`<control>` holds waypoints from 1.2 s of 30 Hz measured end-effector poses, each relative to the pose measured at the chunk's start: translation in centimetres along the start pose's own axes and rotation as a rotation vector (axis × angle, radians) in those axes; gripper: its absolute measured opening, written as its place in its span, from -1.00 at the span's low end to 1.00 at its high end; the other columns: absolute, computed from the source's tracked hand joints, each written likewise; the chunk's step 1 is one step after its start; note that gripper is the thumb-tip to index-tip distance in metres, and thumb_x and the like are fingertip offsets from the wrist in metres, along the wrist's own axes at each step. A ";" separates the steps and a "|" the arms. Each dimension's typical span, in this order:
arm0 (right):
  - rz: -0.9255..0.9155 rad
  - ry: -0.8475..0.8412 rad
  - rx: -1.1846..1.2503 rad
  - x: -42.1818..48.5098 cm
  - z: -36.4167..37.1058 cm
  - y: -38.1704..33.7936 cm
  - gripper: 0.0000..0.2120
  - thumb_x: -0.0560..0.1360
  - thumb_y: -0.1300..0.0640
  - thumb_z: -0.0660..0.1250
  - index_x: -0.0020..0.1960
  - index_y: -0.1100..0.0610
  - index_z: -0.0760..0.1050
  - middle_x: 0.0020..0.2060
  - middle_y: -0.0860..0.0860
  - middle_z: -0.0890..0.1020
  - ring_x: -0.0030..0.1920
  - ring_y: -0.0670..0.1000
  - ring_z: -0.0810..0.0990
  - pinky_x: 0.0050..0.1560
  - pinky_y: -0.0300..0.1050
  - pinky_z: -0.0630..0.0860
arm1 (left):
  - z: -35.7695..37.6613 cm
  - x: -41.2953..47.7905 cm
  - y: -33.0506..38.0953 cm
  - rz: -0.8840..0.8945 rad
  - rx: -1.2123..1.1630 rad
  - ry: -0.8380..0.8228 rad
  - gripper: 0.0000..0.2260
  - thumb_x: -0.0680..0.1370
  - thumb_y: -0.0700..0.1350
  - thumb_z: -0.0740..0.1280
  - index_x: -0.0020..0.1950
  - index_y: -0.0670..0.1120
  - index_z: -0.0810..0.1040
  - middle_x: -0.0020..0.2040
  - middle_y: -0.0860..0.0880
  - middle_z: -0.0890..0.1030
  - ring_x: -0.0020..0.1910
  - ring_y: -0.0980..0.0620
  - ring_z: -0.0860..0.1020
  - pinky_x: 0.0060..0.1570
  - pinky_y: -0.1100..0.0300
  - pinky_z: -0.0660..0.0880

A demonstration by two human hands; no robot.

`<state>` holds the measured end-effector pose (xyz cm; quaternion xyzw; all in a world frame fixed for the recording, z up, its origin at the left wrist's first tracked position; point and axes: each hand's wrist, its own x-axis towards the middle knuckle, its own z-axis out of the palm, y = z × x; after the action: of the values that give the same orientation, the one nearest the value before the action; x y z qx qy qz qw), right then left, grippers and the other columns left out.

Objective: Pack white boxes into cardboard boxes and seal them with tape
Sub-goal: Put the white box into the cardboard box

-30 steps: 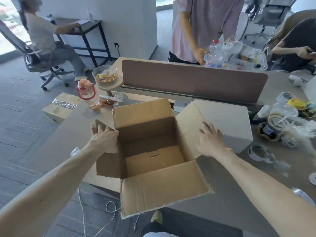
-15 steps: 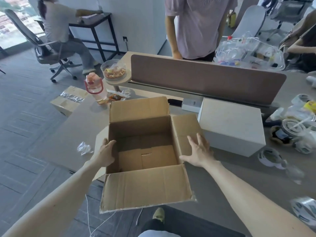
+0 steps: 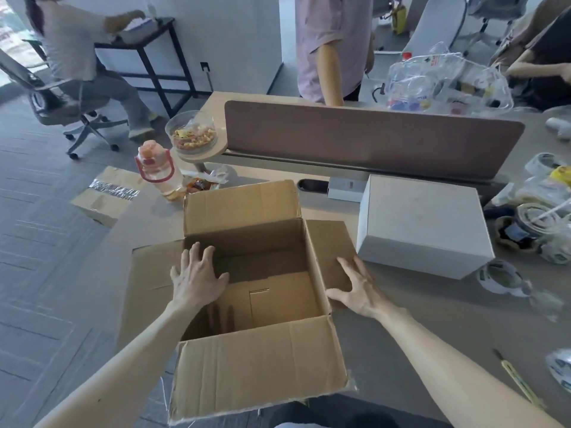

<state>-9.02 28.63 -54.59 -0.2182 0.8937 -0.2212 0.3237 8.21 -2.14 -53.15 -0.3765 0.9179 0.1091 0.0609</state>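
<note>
An open cardboard box (image 3: 272,298) stands on the table in front of me, all its flaps folded outward and nothing inside. My left hand (image 3: 197,276) lies flat with spread fingers on the box's left wall and flap. My right hand (image 3: 355,288) presses flat on the right flap. A closed white box (image 3: 423,220) sits on the table just right of the cardboard box, apart from both hands. Rolls of clear tape (image 3: 500,278) lie to the right of the white box.
A brown divider panel (image 3: 370,137) crosses the back of the table (image 3: 432,319). A pink-lidded water bottle (image 3: 157,171) and a snack bowl (image 3: 191,134) stand at the back left. A taped cardboard box (image 3: 105,196) sits on the floor. A yellow cutter (image 3: 519,381) lies front right. Other people work nearby.
Both hands slid along the box's side flaps and pressed them outward and down. The left flap now lies spread wide. The camera view has moved closer over the box.
</note>
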 end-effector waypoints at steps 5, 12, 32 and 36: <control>-0.035 0.122 0.061 -0.9 -3.5 1.5 -0.25 0.50 -0.15 0.36 0.57 -0.11 0.08 0.58 -0.01 -0.07 0.56 0.09 0.02 0.46 0.15 0.19 | 0.1 2.1 8.4 0.277 -0.150 0.043 -0.44 0.54 0.28 0.27 0.46 0.05 0.33 0.53 -0.05 0.28 0.51 -0.12 0.24 0.40 -0.22 0.31; -0.015 0.364 -0.085 0.6 -11.7 8.3 -0.36 0.51 -0.17 0.34 0.51 0.01 0.26 0.53 0.05 0.18 0.44 0.18 0.29 0.37 0.06 0.33 | 0.4 4.4 23.5 0.574 -0.201 -0.017 -0.42 0.53 0.33 0.22 0.48 0.10 0.29 0.53 0.02 0.29 0.42 -0.12 0.38 0.33 -0.18 0.38; -0.014 0.356 -0.046 8.8 -20.4 23.3 -0.25 0.46 -0.31 0.29 0.55 -0.07 0.16 0.58 -0.10 0.00 0.48 0.11 0.30 0.31 0.08 0.42 | 7.2 11.5 41.7 0.512 -0.066 -0.306 -0.16 0.39 0.53 0.23 0.57 0.27 0.03 0.63 0.15 -0.12 0.50 -0.23 0.27 0.39 -0.15 0.33; -0.019 0.391 -0.011 9.5 -20.3 23.8 -0.23 0.45 -0.32 0.31 0.54 -0.05 0.18 0.58 -0.09 -0.01 0.44 0.09 0.36 0.24 0.08 0.44 | 8.1 11.8 41.8 0.511 -0.162 -0.253 -0.14 0.38 0.47 0.33 0.58 0.23 0.09 0.63 0.16 -0.09 0.55 -0.08 0.22 0.38 -0.07 0.33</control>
<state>-35.16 47.89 -57.90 -0.1812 0.9387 -0.2574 0.1408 -29.38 20.78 -56.78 -0.1204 0.9564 0.2398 0.1150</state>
